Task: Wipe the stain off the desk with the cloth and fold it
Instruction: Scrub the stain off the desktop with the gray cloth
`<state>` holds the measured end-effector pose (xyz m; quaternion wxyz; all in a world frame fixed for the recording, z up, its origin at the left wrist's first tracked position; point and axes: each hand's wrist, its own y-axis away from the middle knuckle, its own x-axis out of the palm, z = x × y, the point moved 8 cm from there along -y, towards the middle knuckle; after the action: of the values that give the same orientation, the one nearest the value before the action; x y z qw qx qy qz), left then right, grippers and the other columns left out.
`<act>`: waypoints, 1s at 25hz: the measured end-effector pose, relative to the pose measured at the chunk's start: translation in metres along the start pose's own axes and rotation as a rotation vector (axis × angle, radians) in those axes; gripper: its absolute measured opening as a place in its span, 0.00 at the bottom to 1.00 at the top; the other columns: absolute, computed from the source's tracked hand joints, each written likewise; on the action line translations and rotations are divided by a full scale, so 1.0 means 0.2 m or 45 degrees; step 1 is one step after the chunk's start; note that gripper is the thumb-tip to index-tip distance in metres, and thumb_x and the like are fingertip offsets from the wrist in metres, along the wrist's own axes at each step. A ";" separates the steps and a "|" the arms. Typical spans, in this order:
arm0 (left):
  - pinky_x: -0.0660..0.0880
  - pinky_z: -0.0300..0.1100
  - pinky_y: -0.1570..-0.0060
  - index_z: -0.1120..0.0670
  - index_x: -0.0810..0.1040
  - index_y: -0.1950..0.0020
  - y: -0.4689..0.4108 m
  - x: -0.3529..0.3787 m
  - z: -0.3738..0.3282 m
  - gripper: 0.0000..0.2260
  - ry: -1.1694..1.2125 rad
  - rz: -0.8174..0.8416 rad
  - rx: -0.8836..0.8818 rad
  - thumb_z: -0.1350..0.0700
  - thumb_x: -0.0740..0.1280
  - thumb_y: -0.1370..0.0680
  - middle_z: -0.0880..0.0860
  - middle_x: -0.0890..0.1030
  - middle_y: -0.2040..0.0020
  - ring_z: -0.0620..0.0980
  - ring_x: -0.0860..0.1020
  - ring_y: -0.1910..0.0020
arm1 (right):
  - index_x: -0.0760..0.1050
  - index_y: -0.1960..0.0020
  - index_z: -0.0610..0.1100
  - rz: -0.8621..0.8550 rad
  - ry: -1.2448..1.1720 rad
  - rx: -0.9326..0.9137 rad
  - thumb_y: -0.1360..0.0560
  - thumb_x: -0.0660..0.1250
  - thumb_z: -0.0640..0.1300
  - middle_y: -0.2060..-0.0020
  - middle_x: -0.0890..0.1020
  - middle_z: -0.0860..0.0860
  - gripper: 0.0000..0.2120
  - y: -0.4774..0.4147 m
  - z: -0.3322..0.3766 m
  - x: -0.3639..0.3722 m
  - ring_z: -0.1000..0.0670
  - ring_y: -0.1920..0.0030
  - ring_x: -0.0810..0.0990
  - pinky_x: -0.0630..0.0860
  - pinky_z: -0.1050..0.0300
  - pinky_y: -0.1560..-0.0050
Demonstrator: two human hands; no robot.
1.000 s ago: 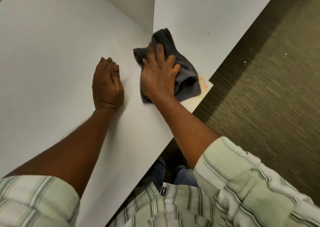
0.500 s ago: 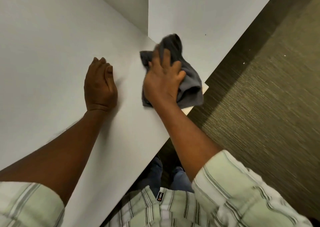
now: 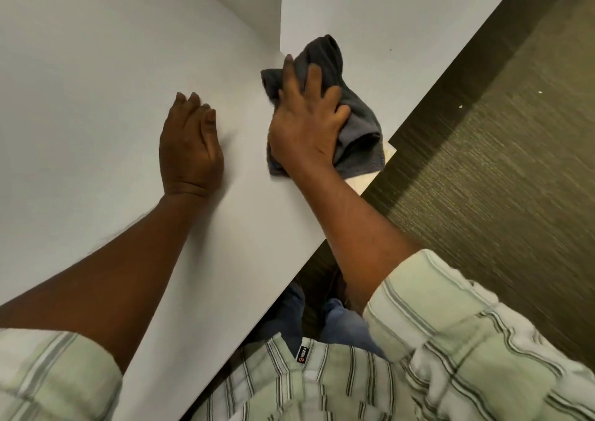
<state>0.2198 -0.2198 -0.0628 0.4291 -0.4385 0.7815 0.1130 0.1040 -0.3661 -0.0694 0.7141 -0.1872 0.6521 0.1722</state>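
A crumpled dark grey cloth (image 3: pixel 357 131) lies on the white desk (image 3: pixel 96 98) at its right corner, against the upright white partition. My right hand (image 3: pixel 306 124) presses flat on top of the cloth, fingers spread, and covers its left half. The cloth hides the orange stain; only a faint trace shows at the desk corner (image 3: pixel 388 153). My left hand (image 3: pixel 190 147) rests palm down on the bare desk to the left of the cloth, fingers together, holding nothing.
White partition walls (image 3: pixel 386 8) rise behind and to the right of the corner. The desk's front edge runs diagonally beside a dark carpeted floor (image 3: pixel 483 179). My knees show under the edge.
My right hand has slid the cloth toward the desk's right corner, over the orange stain that was visible a second ago. The left hand stays flat on the desk.
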 end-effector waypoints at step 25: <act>0.60 0.48 0.30 0.66 0.77 0.45 0.00 0.03 -0.02 0.19 0.006 0.057 0.027 0.54 0.52 0.20 0.64 0.74 0.36 0.62 0.66 0.30 | 0.62 0.26 0.50 -0.134 0.073 0.384 0.23 0.61 0.49 0.34 0.72 0.45 0.26 0.12 -0.45 -0.04 0.40 0.50 0.73 0.69 0.44 0.51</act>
<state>0.2163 -0.2261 -0.0649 0.4293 -0.4166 0.7933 0.1135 0.0130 -0.3895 -0.0696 0.7234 -0.1165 0.6799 0.0294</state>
